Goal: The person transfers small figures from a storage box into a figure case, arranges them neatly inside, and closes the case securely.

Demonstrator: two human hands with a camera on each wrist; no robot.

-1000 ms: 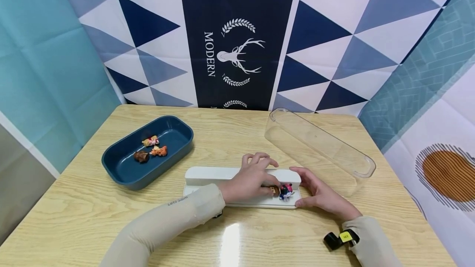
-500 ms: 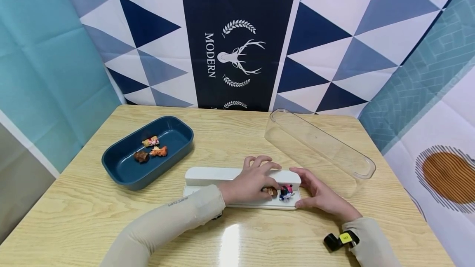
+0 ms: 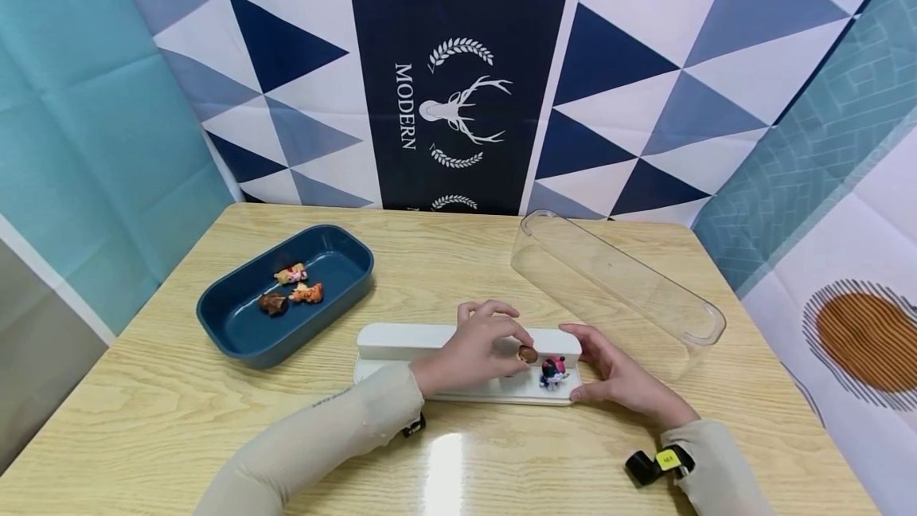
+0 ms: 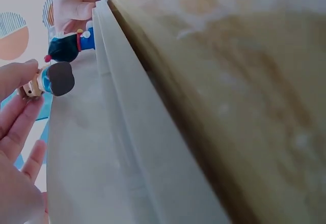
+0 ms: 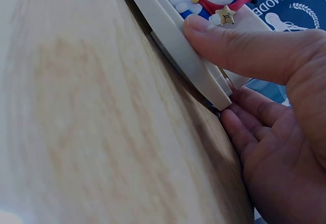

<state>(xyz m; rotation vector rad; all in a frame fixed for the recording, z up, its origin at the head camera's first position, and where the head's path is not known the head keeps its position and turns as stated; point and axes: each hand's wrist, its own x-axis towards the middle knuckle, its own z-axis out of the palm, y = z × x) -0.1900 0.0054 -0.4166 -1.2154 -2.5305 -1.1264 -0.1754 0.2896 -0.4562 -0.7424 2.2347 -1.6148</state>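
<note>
My left hand [image 3: 469, 353] pinches a small brown-haired figurine [image 3: 528, 354] between thumb and fingertips. It is held tilted just over the white two-level display base [image 3: 408, 338]; in the left wrist view its dark flat end [image 4: 62, 79] faces the camera. Just right of it, a figurine with a pink and black head [image 3: 553, 371] stands on the lower level. Seen from the right wrist, that one has a white whiskered face and a yellow star [image 5: 225, 15]. My right hand [image 3: 619, 377] grips the base's right end, thumb [image 5: 244, 46] on the front edge, fingers behind.
A dark blue tray [image 3: 222, 333] at the left holds a brown figurine [image 3: 273, 302], an orange one [image 3: 306, 292] and a yellow and red one [image 3: 290, 272]. Behind the right hand lies a long clear cover [image 3: 623, 269]. Patterned cloth hangs behind the wooden table [image 3: 143, 420].
The left hand has raised the brown-haired figurine off the base's lower level and tilted it, after shifting it slightly left. My right hand keeps its place.
</note>
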